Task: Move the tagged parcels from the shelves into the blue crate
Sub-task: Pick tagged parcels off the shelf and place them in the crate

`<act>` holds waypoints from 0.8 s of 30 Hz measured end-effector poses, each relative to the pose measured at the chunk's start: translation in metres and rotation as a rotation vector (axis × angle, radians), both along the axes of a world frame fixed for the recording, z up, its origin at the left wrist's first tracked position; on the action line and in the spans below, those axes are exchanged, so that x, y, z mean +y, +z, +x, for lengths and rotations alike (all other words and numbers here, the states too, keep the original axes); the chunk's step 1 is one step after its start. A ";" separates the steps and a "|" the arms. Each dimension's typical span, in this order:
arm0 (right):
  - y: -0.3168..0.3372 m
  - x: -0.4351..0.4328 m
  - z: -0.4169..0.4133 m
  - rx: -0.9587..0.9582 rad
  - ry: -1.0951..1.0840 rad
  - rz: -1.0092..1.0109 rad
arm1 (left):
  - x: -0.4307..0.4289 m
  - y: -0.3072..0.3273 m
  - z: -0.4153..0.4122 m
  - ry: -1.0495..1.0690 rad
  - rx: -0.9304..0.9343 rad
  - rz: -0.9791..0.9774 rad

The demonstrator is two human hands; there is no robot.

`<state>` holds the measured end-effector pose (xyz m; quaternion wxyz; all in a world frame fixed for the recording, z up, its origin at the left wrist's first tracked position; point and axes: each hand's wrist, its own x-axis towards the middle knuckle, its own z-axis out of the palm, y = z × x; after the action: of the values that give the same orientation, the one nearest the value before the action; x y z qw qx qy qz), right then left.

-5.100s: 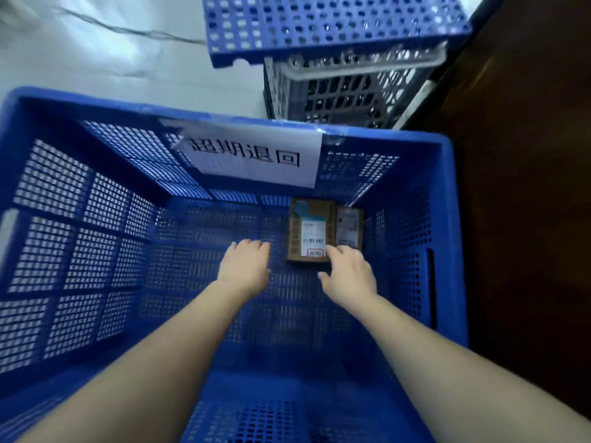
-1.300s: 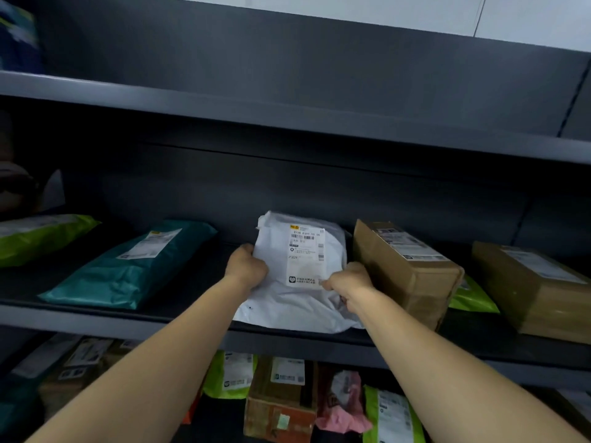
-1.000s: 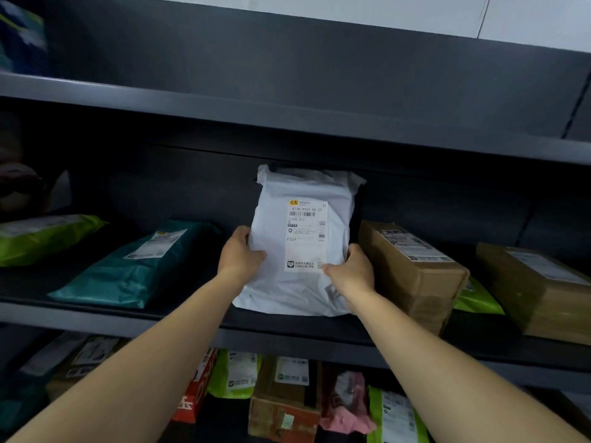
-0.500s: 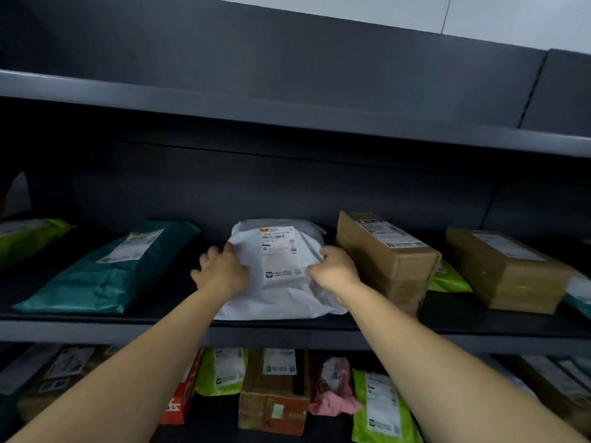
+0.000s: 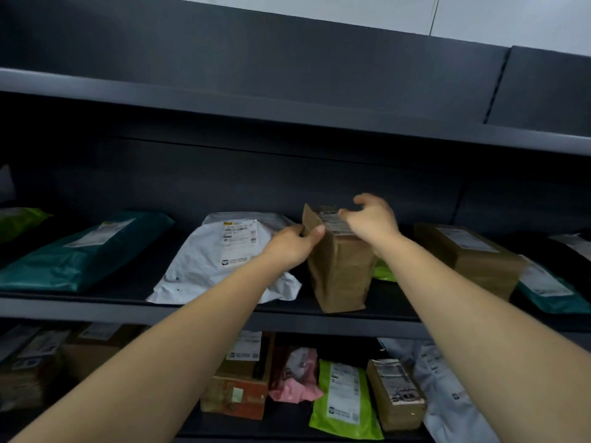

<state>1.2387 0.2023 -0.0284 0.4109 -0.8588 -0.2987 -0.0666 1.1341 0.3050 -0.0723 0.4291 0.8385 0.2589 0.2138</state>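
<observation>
A brown cardboard box (image 5: 339, 270) with a white label stands in the middle of the dark shelf (image 5: 224, 310). My left hand (image 5: 292, 247) pinches its upper left corner, thumb on the front face. My right hand (image 5: 372, 219) hovers over the box's top with fingers loosely curled, holding nothing. A white poly mailer (image 5: 204, 266) with a barcode label lies flat just left of the box. The blue crate is out of view.
On the same shelf lie a teal mailer (image 5: 80, 251) at left, a second brown box (image 5: 470, 254) at right and a green bag (image 5: 382, 271) between the boxes. The lower shelf holds several parcels, among them a green mailer (image 5: 343, 401) and a pink bag (image 5: 295, 378).
Both hands let the white mailer lie back flat on the shelf and shifted right to the brown box. My left hand now pinches the box's corner.
</observation>
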 end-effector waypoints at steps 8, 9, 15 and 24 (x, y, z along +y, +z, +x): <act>-0.023 -0.028 0.030 0.771 0.219 0.156 | -0.043 0.000 0.025 0.137 -0.048 -0.446; -0.025 -0.030 0.032 0.777 0.248 0.167 | -0.045 -0.001 0.027 0.156 -0.078 -0.471; -0.034 -0.042 0.033 0.751 0.386 0.275 | -0.063 -0.002 0.023 0.214 -0.199 -0.454; -0.038 -0.050 0.001 0.613 0.571 0.460 | -0.087 0.003 -0.009 0.218 -0.419 -0.309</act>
<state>1.2400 0.1526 -0.0663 0.6615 -0.6092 -0.3652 0.2409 1.1251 0.2181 -0.0694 0.5705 0.6677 0.2830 0.3854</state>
